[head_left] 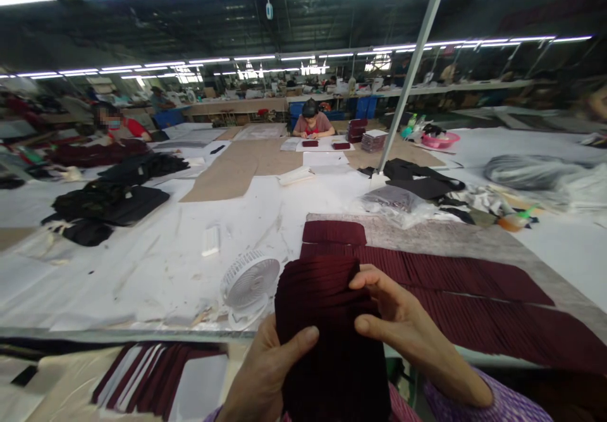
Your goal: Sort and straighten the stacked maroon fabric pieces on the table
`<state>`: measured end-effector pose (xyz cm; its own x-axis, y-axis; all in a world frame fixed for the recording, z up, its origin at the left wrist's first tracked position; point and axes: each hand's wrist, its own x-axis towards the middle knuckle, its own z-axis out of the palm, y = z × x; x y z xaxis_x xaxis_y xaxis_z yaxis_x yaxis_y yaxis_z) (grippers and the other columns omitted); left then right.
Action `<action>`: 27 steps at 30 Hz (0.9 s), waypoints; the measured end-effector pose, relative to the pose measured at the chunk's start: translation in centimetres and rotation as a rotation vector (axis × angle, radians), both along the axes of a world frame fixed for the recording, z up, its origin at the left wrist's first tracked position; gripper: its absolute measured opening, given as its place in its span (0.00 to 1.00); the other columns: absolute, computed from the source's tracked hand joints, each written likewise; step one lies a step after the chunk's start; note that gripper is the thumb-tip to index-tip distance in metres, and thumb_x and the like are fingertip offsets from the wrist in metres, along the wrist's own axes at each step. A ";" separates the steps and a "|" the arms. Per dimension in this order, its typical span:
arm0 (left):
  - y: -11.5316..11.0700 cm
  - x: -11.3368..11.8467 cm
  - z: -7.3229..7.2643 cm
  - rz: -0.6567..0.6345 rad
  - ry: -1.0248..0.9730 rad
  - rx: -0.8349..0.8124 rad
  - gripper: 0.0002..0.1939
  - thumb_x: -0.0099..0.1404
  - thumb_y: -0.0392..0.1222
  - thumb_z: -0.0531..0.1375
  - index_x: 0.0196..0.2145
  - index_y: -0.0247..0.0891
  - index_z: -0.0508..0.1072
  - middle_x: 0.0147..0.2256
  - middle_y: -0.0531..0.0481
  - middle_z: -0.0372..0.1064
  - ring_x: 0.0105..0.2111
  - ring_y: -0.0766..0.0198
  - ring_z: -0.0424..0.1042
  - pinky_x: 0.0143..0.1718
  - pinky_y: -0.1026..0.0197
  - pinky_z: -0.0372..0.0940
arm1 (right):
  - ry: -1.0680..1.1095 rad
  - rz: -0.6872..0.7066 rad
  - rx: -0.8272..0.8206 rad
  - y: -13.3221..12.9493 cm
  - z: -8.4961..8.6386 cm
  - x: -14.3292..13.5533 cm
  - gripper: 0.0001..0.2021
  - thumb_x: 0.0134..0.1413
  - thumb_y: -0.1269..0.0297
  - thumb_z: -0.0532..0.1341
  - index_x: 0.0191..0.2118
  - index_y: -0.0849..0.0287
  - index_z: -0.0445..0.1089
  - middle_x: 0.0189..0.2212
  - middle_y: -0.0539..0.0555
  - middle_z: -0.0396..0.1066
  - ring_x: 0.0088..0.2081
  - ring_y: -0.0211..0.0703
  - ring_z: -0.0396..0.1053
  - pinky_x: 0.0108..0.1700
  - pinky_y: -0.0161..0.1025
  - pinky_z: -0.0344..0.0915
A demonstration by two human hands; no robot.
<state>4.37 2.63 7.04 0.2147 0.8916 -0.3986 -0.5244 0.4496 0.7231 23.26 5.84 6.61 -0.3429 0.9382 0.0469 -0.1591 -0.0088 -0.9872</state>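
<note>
I hold a folded piece of dark maroon pleated fabric (327, 327) upright in front of me, over the near table edge. My left hand (265, 371) grips its lower left side, thumb across the front. My right hand (403, 321) pinches its right edge near the top. Behind it, more maroon pleated pieces (474, 295) lie spread on a grey sheet (450, 235) on the table, with a small maroon piece (334, 232) at their far end.
A small white fan (250, 283) lies left of my hands, a white block (211, 240) beyond it. Maroon strips (152, 374) sit on a lower surface at bottom left. Black fabric piles (109, 207) and a metal pole (410, 74) stand farther off. Other people work at the far tables.
</note>
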 end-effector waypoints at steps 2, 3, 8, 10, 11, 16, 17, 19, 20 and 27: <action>0.1 0.0 0.0 0.015 -0.002 -0.005 0.22 0.52 0.37 0.68 0.47 0.38 0.74 0.38 0.42 0.78 0.41 0.55 0.76 0.38 0.62 0.71 | 0.043 0.046 -0.042 -0.2 0.0 0.0 0.13 0.47 0.56 0.68 0.39 0.52 0.69 0.42 0.50 0.67 0.42 0.41 0.68 0.43 0.35 0.67; 0.1 -0.1 0.0 0.033 -0.009 -0.001 0.25 0.53 0.36 0.67 0.50 0.38 0.72 0.39 0.42 0.78 0.41 0.55 0.76 0.40 0.60 0.71 | 0.053 0.059 -0.065 -0.4 -0.1 -0.1 0.13 0.49 0.56 0.68 0.39 0.53 0.70 0.42 0.51 0.68 0.42 0.41 0.69 0.43 0.36 0.67; 0.4 0.2 0.0 0.128 -0.050 0.023 0.34 0.54 0.35 0.66 0.58 0.40 0.63 0.44 0.41 0.76 0.43 0.55 0.75 0.46 0.56 0.69 | -0.059 0.016 -0.184 -1.1 -0.6 -0.4 0.11 0.52 0.56 0.65 0.39 0.55 0.74 0.33 0.51 0.74 0.35 0.42 0.71 0.39 0.37 0.68; 0.4 0.3 0.0 0.137 -0.062 0.032 0.35 0.54 0.34 0.66 0.59 0.40 0.62 0.43 0.41 0.76 0.43 0.55 0.75 0.46 0.56 0.69 | -0.092 -0.027 -0.195 -1.3 -0.8 -0.4 0.11 0.51 0.55 0.65 0.37 0.56 0.76 0.31 0.51 0.75 0.34 0.43 0.71 0.37 0.36 0.69; 0.3 0.4 -0.1 0.137 -0.065 0.038 0.35 0.54 0.34 0.66 0.59 0.40 0.62 0.43 0.41 0.76 0.43 0.55 0.75 0.45 0.56 0.69 | -0.096 -0.050 -0.192 -1.4 -0.8 -0.5 0.11 0.51 0.55 0.65 0.37 0.56 0.76 0.31 0.51 0.75 0.34 0.43 0.72 0.37 0.36 0.69; 0.3 0.8 0.0 0.128 -0.063 0.060 0.34 0.54 0.33 0.66 0.58 0.40 0.62 0.42 0.43 0.77 0.43 0.56 0.75 0.45 0.59 0.69 | -0.115 -0.128 -0.125 -1.7 -0.9 -0.5 0.10 0.52 0.57 0.65 0.38 0.54 0.77 0.34 0.51 0.76 0.39 0.45 0.72 0.40 0.37 0.70; 0.3 0.8 0.0 0.133 -0.068 0.059 0.34 0.55 0.33 0.66 0.58 0.40 0.62 0.42 0.43 0.77 0.43 0.56 0.75 0.45 0.58 0.69 | -0.130 -0.131 -0.108 -1.7 -0.9 -0.5 0.09 0.52 0.57 0.64 0.39 0.53 0.77 0.35 0.51 0.76 0.39 0.46 0.72 0.40 0.37 0.70; 0.3 0.8 0.1 0.137 -0.081 0.049 0.32 0.56 0.34 0.65 0.58 0.41 0.63 0.43 0.43 0.76 0.43 0.56 0.75 0.47 0.57 0.69 | -0.170 -0.119 -0.081 -1.7 -1.0 -0.4 0.09 0.53 0.57 0.63 0.38 0.54 0.76 0.34 0.51 0.75 0.39 0.46 0.72 0.41 0.38 0.70; 0.3 0.7 0.1 0.137 -0.087 0.044 0.31 0.56 0.34 0.64 0.57 0.41 0.63 0.43 0.43 0.76 0.43 0.56 0.75 0.47 0.56 0.69 | -0.186 -0.104 -0.067 -1.6 -1.1 -0.3 0.09 0.54 0.57 0.63 0.38 0.54 0.76 0.34 0.52 0.75 0.38 0.46 0.72 0.41 0.39 0.70; 0.0 0.3 -0.1 0.049 -0.038 0.018 0.24 0.54 0.35 0.67 0.50 0.38 0.72 0.39 0.42 0.78 0.41 0.54 0.75 0.45 0.56 0.70 | -0.155 -0.179 0.168 -0.6 -1.3 0.5 0.17 0.47 0.59 0.69 0.45 0.48 0.69 0.54 0.53 0.59 0.54 0.49 0.62 0.51 0.39 0.65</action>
